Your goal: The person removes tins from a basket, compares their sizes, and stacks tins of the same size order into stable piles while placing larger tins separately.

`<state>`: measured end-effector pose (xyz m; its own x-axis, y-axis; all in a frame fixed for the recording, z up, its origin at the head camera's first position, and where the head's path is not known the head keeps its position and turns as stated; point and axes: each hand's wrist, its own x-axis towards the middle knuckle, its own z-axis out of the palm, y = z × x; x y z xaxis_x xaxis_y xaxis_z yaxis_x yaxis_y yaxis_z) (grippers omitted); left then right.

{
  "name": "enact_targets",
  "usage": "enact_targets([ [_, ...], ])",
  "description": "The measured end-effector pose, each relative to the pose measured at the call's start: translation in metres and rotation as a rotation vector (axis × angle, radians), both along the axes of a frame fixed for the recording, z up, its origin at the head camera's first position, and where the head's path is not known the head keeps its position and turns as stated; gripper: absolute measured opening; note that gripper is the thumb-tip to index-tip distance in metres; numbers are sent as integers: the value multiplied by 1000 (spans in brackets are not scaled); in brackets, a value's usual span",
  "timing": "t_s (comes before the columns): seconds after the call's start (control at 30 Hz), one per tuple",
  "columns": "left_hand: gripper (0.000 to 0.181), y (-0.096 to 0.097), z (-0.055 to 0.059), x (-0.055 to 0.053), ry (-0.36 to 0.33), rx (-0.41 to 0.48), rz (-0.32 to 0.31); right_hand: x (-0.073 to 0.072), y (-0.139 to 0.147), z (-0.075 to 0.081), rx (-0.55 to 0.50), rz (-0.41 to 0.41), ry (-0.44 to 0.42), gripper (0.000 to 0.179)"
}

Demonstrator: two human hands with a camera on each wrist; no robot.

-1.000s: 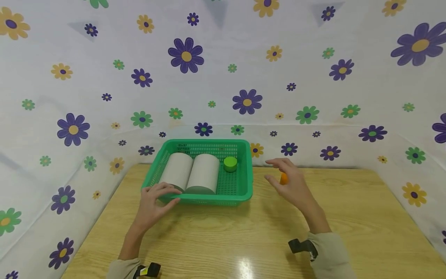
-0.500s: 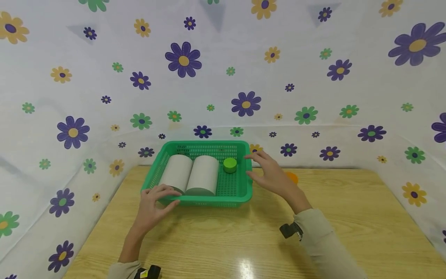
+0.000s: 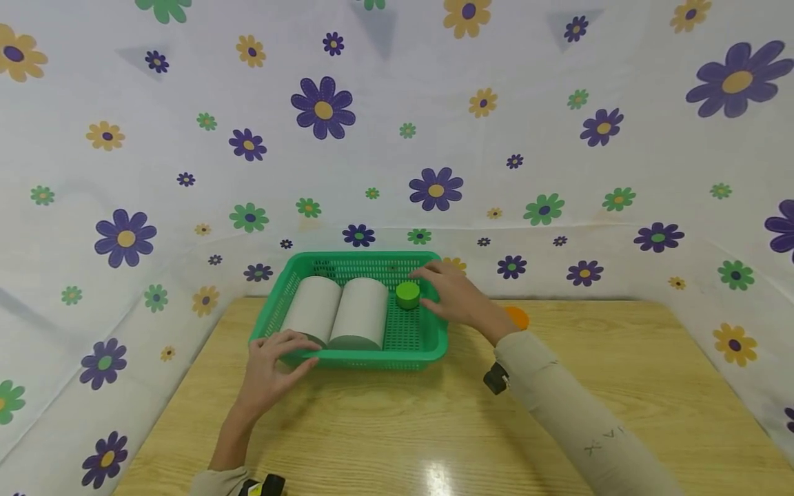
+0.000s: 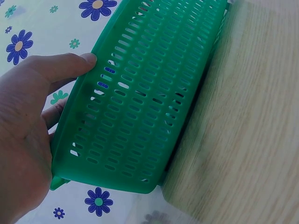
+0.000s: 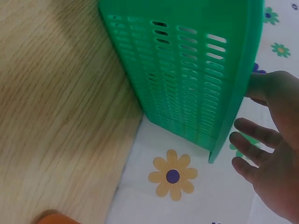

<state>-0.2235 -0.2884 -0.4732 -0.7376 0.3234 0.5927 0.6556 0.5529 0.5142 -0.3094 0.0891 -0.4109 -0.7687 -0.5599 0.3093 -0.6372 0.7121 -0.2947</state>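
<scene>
A green slotted plastic basket [image 3: 372,356] stands on the wooden table by the back cloth. My left hand [image 3: 273,368] holds its rim near the front left corner; in the left wrist view the thumb [image 4: 70,66] lies at the edge, with fingers partly hidden behind the wall. Over the right rim reaches my right hand [image 3: 455,296], fingers and thumb parted beside a small lime-green round thing with a flat top [image 3: 407,295]. That thing sits inside the basket, right of two white cylinders [image 3: 313,310] lying side by side. The right wrist view has the right hand [image 5: 275,154] beyond the basket wall [image 5: 187,79].
An orange round thing [image 3: 517,317] lies on the table right of the basket, partly hidden behind the right forearm. White cloth [image 3: 558,138] printed with flowers rises behind and at both sides. Bare wooden tabletop [image 3: 372,427] stretches in front of the basket.
My right hand has moved left from beside the orange thing, across the basket's right rim, to the lime-green thing. The left hand has kept its place on the rim.
</scene>
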Motion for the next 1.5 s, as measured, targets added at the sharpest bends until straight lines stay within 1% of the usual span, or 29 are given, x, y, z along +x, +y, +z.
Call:
enact_targets([
  [0.17, 26, -2, -1, 0, 6, -6, 3, -12, -13, 0, 99, 19, -2, 47],
  [0.3, 26, -1, -1, 0, 0, -5, 7, -21, -21, -2, 175, 34, 12, 42],
  [0.43, 26, -1, -1, 0, -3, -4, 10, -29, -24, -6, 245, 18, -8, 41],
  [0.73, 26, -2, 2, 0, -3, -1, 17, -41, -36, -13, 382, -25, -57, 48],
  [1.03, 26, 0, -1, 0, 2, 3, 1, -51, -45, -25, 565, -46, -95, 56],
  [1.2, 25, -2, -1, 0, 3, 3, 4, -56, -49, -29, 612, -51, -95, 58],
  [1.4, 24, -2, -2, -1, -5, 8, 7, -57, -52, -28, 621, -44, -112, 56],
  [1.5, 25, -2, -2, -2, 4, 13, 5, -59, -53, -30, 623, -40, -123, 53],
])
